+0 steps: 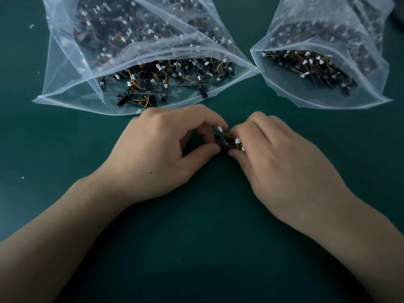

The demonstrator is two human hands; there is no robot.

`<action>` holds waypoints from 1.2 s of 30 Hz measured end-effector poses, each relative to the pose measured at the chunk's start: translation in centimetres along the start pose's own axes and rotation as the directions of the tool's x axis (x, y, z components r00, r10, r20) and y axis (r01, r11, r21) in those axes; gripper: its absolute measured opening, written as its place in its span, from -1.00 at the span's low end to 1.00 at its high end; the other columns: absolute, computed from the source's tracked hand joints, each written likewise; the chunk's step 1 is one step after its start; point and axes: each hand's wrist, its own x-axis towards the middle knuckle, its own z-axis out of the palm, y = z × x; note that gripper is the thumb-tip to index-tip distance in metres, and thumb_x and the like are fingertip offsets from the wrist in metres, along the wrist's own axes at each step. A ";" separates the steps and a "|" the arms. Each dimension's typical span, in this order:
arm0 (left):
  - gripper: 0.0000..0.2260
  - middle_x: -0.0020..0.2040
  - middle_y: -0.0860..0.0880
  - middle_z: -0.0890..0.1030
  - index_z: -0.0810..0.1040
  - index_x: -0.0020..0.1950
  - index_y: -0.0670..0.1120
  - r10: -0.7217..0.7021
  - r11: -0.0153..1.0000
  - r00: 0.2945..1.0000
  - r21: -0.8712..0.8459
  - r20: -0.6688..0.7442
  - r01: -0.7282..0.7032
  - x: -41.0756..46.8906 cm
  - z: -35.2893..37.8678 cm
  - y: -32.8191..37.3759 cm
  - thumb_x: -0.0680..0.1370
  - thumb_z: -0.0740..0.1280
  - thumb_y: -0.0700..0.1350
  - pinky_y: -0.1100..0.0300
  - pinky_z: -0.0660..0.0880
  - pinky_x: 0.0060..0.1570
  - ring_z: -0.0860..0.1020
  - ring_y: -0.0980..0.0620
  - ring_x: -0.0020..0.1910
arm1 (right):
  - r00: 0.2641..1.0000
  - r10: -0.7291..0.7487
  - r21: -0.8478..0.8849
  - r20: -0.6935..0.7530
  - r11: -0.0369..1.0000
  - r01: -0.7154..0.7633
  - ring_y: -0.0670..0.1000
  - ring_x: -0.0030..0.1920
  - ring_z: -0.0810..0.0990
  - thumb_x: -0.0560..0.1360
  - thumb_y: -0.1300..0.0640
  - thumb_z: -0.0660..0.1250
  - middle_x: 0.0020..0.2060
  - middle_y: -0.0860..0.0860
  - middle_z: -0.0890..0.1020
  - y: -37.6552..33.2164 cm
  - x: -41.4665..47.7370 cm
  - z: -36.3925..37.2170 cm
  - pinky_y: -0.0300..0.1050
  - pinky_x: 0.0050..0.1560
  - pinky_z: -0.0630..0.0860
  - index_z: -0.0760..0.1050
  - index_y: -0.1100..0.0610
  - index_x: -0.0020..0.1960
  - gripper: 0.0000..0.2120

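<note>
A small bundle of black strip-shaped circuit boards point(225, 143) is held just above the green table mat point(196, 248), between the two hands. Thin yellow and orange wires are seen running from the boards to small white plug connectors point(220, 128), which stick out at the top and right of the bundle. The bundle is pinched by the left hand point(161, 152) between thumb and curled forefinger, and by the right hand point(282, 158) from the other side. Many like parts are contained in a large clear plastic bag point(72, 88) and a smaller one point(363, 92) beyond the hands.
</note>
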 end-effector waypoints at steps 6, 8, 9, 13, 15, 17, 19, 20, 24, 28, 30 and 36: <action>-0.81 -0.12 0.23 0.66 0.67 0.15 0.09 -0.002 1.000 1.000 -0.020 -0.020 0.001 0.0 0.0 0.0 0.53 0.47 -0.05 0.03 0.51 -0.31 0.54 0.01 -0.33 | 1.000 0.014 -0.001 0.002 1.000 -0.014 0.07 -0.19 0.43 0.65 0.14 0.30 -0.13 0.02 0.47 0.2 0.2 0.1 -0.07 -0.31 0.36 0.50 0.17 0.04 -0.91; -0.81 -0.11 0.22 0.66 0.66 0.16 0.08 -0.008 0.999 0.999 -0.035 -0.036 0.006 0.0 0.0 -0.1 0.55 0.45 -0.07 0.02 0.51 -0.30 0.54 -0.02 -0.33 | 1.000 0.019 0.008 0.004 1.000 -0.019 0.08 -0.17 0.46 0.66 0.12 0.28 -0.11 0.02 0.48 0.7 0.4 0.0 -0.07 -0.30 0.37 0.51 0.17 0.05 -0.89; -0.80 -0.11 0.22 0.66 0.66 0.17 0.07 -0.012 0.999 0.999 -0.041 -0.045 0.010 0.0 0.0 -0.1 0.55 0.45 -0.07 0.02 0.51 -0.29 0.54 -0.03 -0.33 | 1.000 0.024 0.016 0.001 1.000 -0.024 0.08 -0.16 0.47 0.66 0.11 0.27 -0.10 0.03 0.49 0.9 0.5 -0.1 -0.05 -0.29 0.40 0.51 0.17 0.07 -0.87; -0.80 -0.10 0.25 0.64 0.65 0.18 0.09 -0.034 0.999 0.998 -0.044 -0.060 0.032 0.0 0.0 -0.2 0.56 0.43 -0.05 0.03 0.51 -0.28 0.54 -0.04 -0.32 | 0.994 0.083 0.059 -0.068 0.995 -0.079 0.09 -0.09 0.45 0.66 0.12 0.25 -0.01 0.12 0.53 3.1 1.6 -0.3 -0.04 -0.13 0.39 0.50 0.23 0.15 -0.81; -0.81 -0.10 0.24 0.65 0.65 0.18 0.09 -0.034 0.999 0.998 -0.042 -0.049 0.032 0.0 0.0 -0.2 0.57 0.42 -0.05 0.03 0.52 -0.29 0.55 -0.04 -0.31 | 0.971 0.174 0.065 -0.162 0.984 -0.166 0.12 -0.02 0.46 0.66 0.16 0.27 0.06 0.22 0.54 5.0 2.6 -0.8 -0.09 -0.03 0.32 0.48 0.29 0.20 -0.79; -0.82 -0.10 0.24 0.65 0.66 0.17 0.09 -0.031 0.999 0.999 -0.033 -0.037 0.030 0.0 0.1 -0.3 0.57 0.42 -0.04 0.02 0.52 -0.28 0.55 -0.03 -0.31 | 0.937 0.262 0.004 -0.231 0.963 -0.269 0.18 0.08 0.48 0.67 0.15 0.30 0.13 0.26 0.54 6.8 3.3 -1.2 -0.02 0.02 0.34 0.47 0.30 0.25 -0.76; -0.82 -0.11 0.25 0.64 0.66 0.17 0.10 -0.033 0.999 0.999 -0.025 -0.030 0.032 0.0 0.1 -0.3 0.57 0.42 -0.03 0.03 0.52 -0.28 0.54 -0.02 -0.30 | 0.918 0.325 -0.099 -0.225 0.930 -0.354 0.28 0.20 0.49 0.64 0.11 0.38 0.21 0.26 0.52 7.6 3.3 -1.1 0.14 0.09 0.42 0.47 0.26 0.32 -0.68; -0.82 -0.10 0.25 0.64 0.66 0.17 0.10 -0.036 0.999 0.999 -0.022 -0.027 0.035 0.0 0.1 -0.3 0.57 0.41 -0.03 0.03 0.52 -0.27 0.54 -0.01 -0.29 | 0.912 0.348 -0.137 -0.216 0.914 -0.381 0.31 0.24 0.47 0.62 0.10 0.42 0.24 0.25 0.51 7.7 3.2 -1.1 0.21 0.15 0.43 0.46 0.23 0.34 -0.64; -0.82 -0.10 0.25 0.65 0.65 0.18 0.11 -0.041 0.999 0.999 -0.025 -0.015 0.040 -0.1 0.0 -0.3 0.58 0.40 -0.01 0.03 0.53 -0.25 0.53 0.00 -0.29 | 0.886 0.323 -0.105 -0.333 0.921 -0.375 0.26 0.11 0.52 0.59 0.14 0.43 0.10 0.16 0.53 8.1 3.1 -1.2 0.16 -0.03 0.48 0.51 0.12 0.21 -0.77; -0.83 -0.10 0.25 0.64 0.65 0.17 0.12 -0.032 0.999 0.999 -0.017 -0.011 0.032 0.0 0.1 -0.4 0.58 0.41 -0.01 0.03 0.53 -0.25 0.53 0.02 -0.30 | 0.902 0.346 -0.058 -0.259 0.927 -0.372 0.16 -0.04 0.59 0.65 0.13 0.34 0.03 0.05 0.59 8.4 3.0 -0.5 -0.05 -0.19 0.40 0.64 0.08 0.14 -0.88; -0.84 -0.10 0.25 0.65 0.66 0.16 0.12 -0.024 1.000 1.000 -0.015 -0.012 0.024 0.0 0.1 -0.4 0.58 0.41 -0.01 0.04 0.53 -0.25 0.54 0.02 -0.29 | 0.913 0.324 -0.068 -0.249 0.934 -0.350 0.18 0.06 0.60 0.67 0.15 0.31 0.09 0.09 0.61 8.4 2.9 -0.2 0.00 -0.10 0.48 0.65 0.13 0.21 -0.81; -0.86 -0.16 0.37 0.57 0.67 0.13 0.12 0.009 1.000 1.000 0.010 -0.019 -0.008 0.1 0.1 -0.2 0.58 0.42 -0.02 0.08 0.52 -0.26 0.53 0.10 -0.28 | 0.919 0.319 -0.161 -0.234 0.919 -0.360 0.30 0.20 0.46 0.66 0.10 0.32 0.20 0.20 0.50 8.2 2.7 0.2 0.24 0.18 0.46 0.60 0.24 0.30 -0.70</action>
